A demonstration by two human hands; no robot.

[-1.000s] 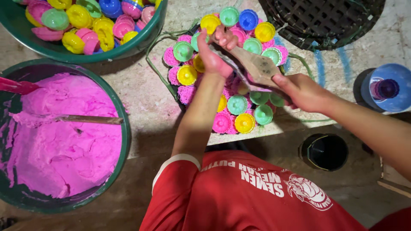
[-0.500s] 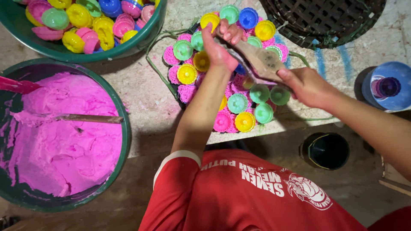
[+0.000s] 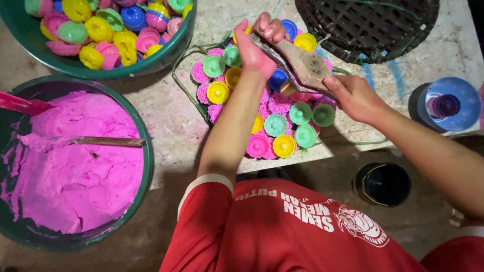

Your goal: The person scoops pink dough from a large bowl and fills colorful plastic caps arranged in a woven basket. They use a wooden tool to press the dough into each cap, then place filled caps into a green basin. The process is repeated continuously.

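Gripping a wooden press over the tray of coloured moulds, the left hand curls its fingers round the far end; the right hand clasps the near handle

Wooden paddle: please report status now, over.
Left hand grips wooden paddle tip; right hand holds its handle. Paddle above coloured moulds. Nothing blocking.
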